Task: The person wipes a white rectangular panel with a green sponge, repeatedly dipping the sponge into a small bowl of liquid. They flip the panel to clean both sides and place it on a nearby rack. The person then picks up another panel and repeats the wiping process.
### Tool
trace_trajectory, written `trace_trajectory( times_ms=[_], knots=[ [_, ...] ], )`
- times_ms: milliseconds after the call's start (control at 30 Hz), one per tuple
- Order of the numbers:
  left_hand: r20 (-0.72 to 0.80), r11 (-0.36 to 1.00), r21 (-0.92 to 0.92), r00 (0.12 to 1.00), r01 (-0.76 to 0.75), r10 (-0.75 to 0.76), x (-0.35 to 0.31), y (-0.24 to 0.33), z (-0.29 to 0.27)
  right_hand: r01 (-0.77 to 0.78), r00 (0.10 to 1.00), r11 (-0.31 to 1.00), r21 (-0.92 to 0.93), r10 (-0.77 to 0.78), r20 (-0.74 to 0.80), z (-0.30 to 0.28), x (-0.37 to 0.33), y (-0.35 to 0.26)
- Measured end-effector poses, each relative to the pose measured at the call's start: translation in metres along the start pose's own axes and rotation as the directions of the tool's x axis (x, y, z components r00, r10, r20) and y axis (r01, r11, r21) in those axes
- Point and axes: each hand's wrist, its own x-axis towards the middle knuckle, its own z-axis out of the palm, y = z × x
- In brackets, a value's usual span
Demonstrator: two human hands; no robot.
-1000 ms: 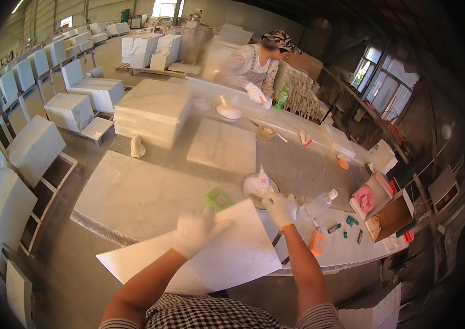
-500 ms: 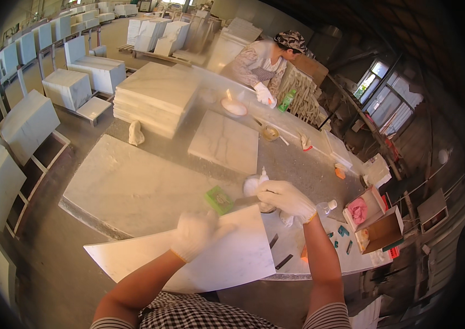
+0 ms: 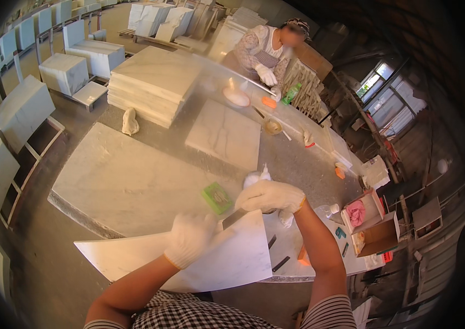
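My right hand [image 3: 271,197], in a white knit glove, is closed around a flat metal scraper [image 3: 235,219]. Its blade points left over a thin white marble slab [image 3: 139,257] in front of my body. My gloved left hand [image 3: 191,236] is at the slab's far side, close to the blade; its fingers are smeared by motion. Beyond the blade a small green box [image 3: 217,198] with greyish stuff on top rests on a larger slab [image 3: 133,181]. Partly hidden behind my right hand is a round white tub [image 3: 251,180].
Stacked marble slabs [image 3: 153,82] stand at the far left of the table. A co-worker [image 3: 265,55] in white gloves leans at the far edge, near a green bottle [image 3: 291,94]. Right are a clear bottle [image 3: 328,210], an open cardboard box [image 3: 378,236] and dark strips [image 3: 280,264].
My right hand has moved left, bringing the scraper's blade over the slab near my left hand. The co-worker's hand has drawn back from an orange object, which now lies on the table. The view has shifted slightly.
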Motion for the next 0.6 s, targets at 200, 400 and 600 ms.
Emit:
trace_trajectory(
  times_ms=[200, 400, 600],
  knots=[
    [-0.05, 0.999, 0.033, 0.998, -0.031, 0.032, 0.002, 0.002, -0.002, 0.217, 0.968, 0.975, 0.048, -0.221, 0.122, -0.014, 0.004, 0.001],
    [-0.048, 1.0, 0.018, 0.998, -0.025, 0.026, 0.0, 0.002, -0.002, -0.039, 0.991, 0.999, 0.03, 0.035, 0.13, -0.017, 0.0, 0.003],
    [-0.044, 0.999, 0.028, 0.999, -0.029, 0.03, -0.003, 0.0, -0.001, -0.068, 0.985, 0.997, 0.039, 0.061, 0.16, -0.02, 0.001, 0.005]
  ],
)
